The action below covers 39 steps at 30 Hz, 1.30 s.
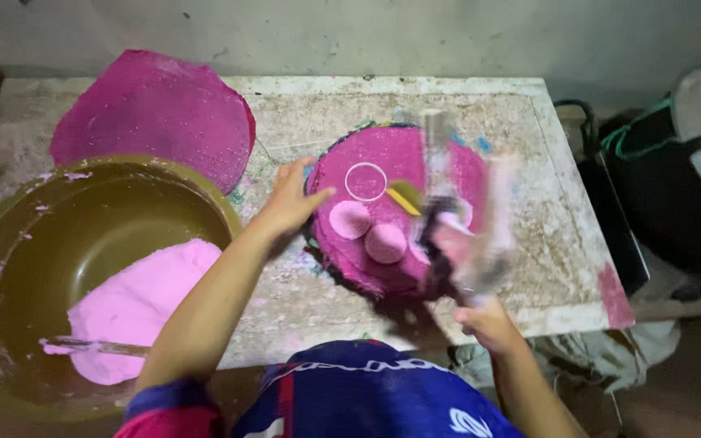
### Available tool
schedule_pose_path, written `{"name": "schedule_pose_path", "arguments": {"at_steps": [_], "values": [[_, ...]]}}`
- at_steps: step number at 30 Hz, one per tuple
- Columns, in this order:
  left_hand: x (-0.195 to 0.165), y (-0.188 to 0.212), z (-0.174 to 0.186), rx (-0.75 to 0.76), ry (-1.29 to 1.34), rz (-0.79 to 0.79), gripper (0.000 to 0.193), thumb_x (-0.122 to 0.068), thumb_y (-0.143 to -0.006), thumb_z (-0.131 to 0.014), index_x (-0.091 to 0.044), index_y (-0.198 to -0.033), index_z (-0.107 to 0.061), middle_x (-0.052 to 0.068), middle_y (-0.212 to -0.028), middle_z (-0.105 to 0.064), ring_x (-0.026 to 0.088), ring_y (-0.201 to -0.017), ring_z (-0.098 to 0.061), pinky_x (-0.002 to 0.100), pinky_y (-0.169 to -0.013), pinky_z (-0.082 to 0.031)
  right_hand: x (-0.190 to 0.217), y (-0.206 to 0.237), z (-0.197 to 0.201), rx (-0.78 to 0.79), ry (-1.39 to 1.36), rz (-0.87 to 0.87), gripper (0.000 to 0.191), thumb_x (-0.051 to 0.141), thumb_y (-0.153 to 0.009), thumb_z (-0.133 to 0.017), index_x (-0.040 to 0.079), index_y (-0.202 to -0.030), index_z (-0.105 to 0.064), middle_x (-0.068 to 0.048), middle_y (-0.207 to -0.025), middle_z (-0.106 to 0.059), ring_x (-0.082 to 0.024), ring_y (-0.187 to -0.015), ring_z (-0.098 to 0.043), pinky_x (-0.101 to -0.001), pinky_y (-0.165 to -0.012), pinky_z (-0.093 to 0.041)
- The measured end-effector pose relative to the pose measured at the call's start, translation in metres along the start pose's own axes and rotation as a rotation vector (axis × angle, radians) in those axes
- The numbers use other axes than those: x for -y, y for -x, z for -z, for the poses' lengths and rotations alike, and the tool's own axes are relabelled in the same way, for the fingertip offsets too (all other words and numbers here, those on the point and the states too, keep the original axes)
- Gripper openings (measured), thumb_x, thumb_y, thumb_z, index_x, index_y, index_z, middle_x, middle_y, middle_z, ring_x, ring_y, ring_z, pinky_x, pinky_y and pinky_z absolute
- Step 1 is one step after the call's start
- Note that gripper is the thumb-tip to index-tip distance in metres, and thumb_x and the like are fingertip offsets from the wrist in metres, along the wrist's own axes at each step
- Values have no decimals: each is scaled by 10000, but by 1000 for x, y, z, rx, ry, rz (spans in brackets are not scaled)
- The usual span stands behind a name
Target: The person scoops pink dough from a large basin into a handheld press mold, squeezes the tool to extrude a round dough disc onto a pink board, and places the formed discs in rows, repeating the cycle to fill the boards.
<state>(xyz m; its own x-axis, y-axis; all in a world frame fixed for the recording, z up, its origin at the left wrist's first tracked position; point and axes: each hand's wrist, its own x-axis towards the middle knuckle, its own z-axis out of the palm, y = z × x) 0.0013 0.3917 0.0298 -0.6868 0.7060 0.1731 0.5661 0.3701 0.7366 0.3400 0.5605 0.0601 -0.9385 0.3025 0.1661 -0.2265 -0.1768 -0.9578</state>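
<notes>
On the worn stone table (529, 162), you had your work spread out in front of you. The biggest thing was the big brown bowl (10, 268) on your left side, with a heap of soft pink paste (144, 304) in the bottom and a stick (99, 347) lying in it. A lot of paste was there to use, so much of the work looked not done yet.

Behind the bowl lay a round pink cloth sheet (156, 113), flat and with nothing on it.

In the middle sat the round pink board (383, 162). Two small pink discs (350, 219) were already made and sat near each other on it. A thin white ring (366, 181) lay just beside them, with nothing in it. So a few pieces looked done and more room was left on the board.

Your left hand (290, 203) lay on the board's edge, fingers spread and flat. Your right hand (488, 320) was closed around a blurry tool (456, 219) over the board. It was too smeared to tell what kind of tool it was, maybe a scraper or press.
</notes>
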Motion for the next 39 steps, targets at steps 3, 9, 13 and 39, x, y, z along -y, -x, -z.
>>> {"name": "schedule_pose_path", "arguments": {"at_steps": [3,9,13,39], "values": [[14,-44,-47,-89,-302,263,838,-431,-796,-880,111,-1321,-515,323,-1272,-587,446,-1243,-537,505,-1063,-427,-7,27,60,-107,-41,6,1067,552,-801,-800,-15,-1558,-304,-171,-1378,-543,-303,-1278,-526,-468,-1102,-404],[34,-36,-84,30,1065,781,350,-158,-896,-716,0,-1206,-682,159,-1062,-755,284,-896,-747,460,-827,-615,-23,60,133,-160,-106,-59,1081,521,-831,-778,-55,-1588,-266,-252,-1349,-560,-377,-1256,-551,-539,-1105,-407],[37,-4,-109,-191,1169,750,319,-115,-941,-666,-5,-1241,-663,152,-1119,-748,274,-950,-733,446,-881,-591,-26,56,150,-187,-143,-117,1089,544,-846,-760,-61,-1597,-254,-260,-1367,-559,-381,-1260,-550,-536,-1127,-382],[28,73,-74,-113,266,9,643,-246,-846,-691,-141,-1466,-553,113,-1584,-473,343,-1494,-440,635,-1253,-240,-52,-54,76,220,-1,-468,1040,766,-839,-676,-65,-1434,-483,-207,-1253,-638,-303,-1147,-641,-463,-1017,-525]]}}
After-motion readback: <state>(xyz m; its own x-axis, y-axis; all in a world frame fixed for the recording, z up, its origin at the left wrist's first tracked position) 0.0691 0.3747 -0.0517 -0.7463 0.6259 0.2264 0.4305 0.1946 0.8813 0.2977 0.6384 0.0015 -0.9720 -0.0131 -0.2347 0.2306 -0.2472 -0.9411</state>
